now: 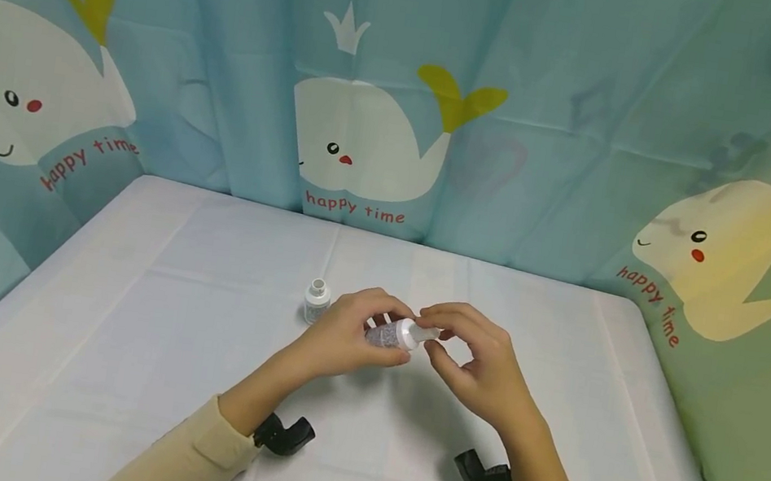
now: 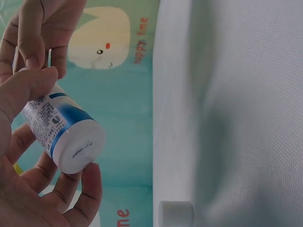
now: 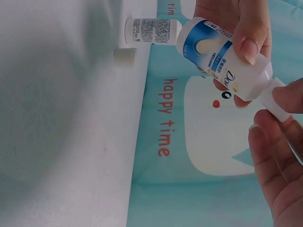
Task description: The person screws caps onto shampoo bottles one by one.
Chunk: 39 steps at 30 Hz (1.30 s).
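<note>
My left hand point(image 1: 350, 333) grips a small white bottle with a blue-and-white label point(image 3: 208, 49), holding it tilted above the table. In the left wrist view its base faces the camera and small print covers the label's back. At the bottle's mouth, a white cap point(image 3: 273, 100) is pinched between the thumb and fingers of my right hand point(image 1: 483, 359). Whether the cap is seated or loose I cannot tell. Beyond my left hand, a second white bottle point(image 1: 316, 302) stands upright on the table with its neck uncovered.
A small white cylinder, like a cap point(image 3: 125, 56), sits on the table near the standing bottle. The white-covered table point(image 1: 116, 367) meets a blue-green curtain point(image 1: 229, 87) with whale prints at the back. Black curved mounts point(image 1: 287, 434) project from both wrists.
</note>
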Tool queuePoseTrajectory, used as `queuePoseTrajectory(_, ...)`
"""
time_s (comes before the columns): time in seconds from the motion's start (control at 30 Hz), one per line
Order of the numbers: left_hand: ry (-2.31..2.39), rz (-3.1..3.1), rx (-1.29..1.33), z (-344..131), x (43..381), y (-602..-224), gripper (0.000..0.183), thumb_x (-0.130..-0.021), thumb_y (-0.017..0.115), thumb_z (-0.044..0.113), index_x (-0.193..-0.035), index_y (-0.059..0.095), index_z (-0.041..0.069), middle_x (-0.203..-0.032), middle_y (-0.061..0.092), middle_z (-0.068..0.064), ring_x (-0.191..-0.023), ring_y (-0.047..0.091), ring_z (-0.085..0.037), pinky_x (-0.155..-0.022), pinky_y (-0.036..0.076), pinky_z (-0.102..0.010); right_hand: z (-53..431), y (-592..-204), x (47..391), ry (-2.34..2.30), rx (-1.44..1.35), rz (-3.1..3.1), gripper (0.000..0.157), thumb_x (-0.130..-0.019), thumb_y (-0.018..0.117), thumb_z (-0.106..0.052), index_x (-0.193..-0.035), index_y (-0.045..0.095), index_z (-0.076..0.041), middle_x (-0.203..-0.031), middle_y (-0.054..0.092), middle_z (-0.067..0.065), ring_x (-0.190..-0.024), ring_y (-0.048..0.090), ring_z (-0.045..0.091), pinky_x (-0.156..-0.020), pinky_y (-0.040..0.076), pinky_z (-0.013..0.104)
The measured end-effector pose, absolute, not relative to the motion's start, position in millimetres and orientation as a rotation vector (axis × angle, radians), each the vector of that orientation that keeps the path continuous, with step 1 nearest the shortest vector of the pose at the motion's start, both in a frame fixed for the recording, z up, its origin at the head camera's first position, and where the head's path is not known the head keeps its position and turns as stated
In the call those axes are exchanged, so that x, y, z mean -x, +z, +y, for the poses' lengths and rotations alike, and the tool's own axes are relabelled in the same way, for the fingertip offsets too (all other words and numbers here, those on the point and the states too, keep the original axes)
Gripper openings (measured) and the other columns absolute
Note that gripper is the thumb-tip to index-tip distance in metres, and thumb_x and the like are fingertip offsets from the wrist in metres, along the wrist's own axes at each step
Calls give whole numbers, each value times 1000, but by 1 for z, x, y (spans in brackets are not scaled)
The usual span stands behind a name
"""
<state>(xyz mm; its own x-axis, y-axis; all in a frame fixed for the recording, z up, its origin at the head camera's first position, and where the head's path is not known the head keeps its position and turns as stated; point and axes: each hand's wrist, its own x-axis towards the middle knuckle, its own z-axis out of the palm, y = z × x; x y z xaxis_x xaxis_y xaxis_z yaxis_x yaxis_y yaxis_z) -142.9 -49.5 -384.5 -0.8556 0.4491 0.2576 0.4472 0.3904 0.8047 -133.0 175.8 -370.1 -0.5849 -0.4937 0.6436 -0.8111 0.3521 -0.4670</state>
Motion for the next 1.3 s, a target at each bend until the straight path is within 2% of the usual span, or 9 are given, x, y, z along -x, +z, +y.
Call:
queuePoseTrajectory(0.2, 1488, 2618, -854, -49, 142, -385, 34, -78, 84, 28, -109, 70, 28, -101, 63, 14, -90, 58, -8, -76, 51, -31, 176, -370, 132, 1100, -1114, -2235, 27, -84, 69, 2, -106, 72, -12, -113, 69, 3, -97, 65, 14, -75, 55, 34)
queuePoseTrajectory(0.43, 1483, 2633, -853, -49, 143, -386, 35, -78, 85, 28, -109, 71, 27, -103, 65, 12, -89, 58, -8, -77, 51, -31, 174, -370, 132, 1109, -1145, -2212, 25, -83, 73, 2, -103, 72, -12, -111, 69, 5, -95, 65, 14, -76, 52, 24)
queuePoseTrajectory(0.63, 1480, 2646, -844, -51, 144, -386, 34, -77, 86, 28, -108, 71, 29, -100, 63, 15, -88, 58, -8, -76, 51, -31, 172, -370, 132, 1123, -1171, -2170, 37, -79, 68, 11, -108, 72, -10, -115, 66, 5, -95, 66, 16, -74, 55, 22)
queuePoseTrajectory(0.77, 1482, 2638, -842, -52, 144, -385, 35, -77, 86, 28, -109, 71, 30, -100, 63, 15, -88, 58, -9, -76, 51, -32, 173, -370, 133, 1116, -1165, -2170, 37, -80, 69, 11, -110, 72, -9, -112, 67, 4, -93, 65, 16, -74, 55, 22)
queuePoseTrajectory(0.93, 1489, 2616, -837, -51, 143, -384, 35, -78, 85, 28, -109, 71, 30, -100, 63, 15, -88, 58, -9, -76, 51, -32, 173, -371, 133, 1101, -1121, -2217, 31, -83, 71, 4, -110, 72, -12, -114, 68, 3, -100, 65, 16, -80, 53, 25)
queuePoseTrajectory(1.07, 1490, 2603, -841, -51, 143, -385, 34, -78, 85, 28, -109, 71, 30, -100, 63, 14, -89, 58, -9, -76, 51, -31, 173, -371, 132, 1084, -1115, -2214, 30, -82, 72, 2, -108, 72, -13, -115, 68, 2, -104, 66, 17, -88, 51, 22)
queuePoseTrajectory(1.3, 1487, 2609, -843, -51, 144, -385, 34, -77, 86, 27, -108, 71, 29, -102, 65, 12, -89, 59, -9, -76, 51, -31, 171, -369, 132, 1108, -1168, -2185, 28, -82, 74, 5, -105, 73, -12, -110, 69, 5, -96, 65, 15, -74, 53, 22)
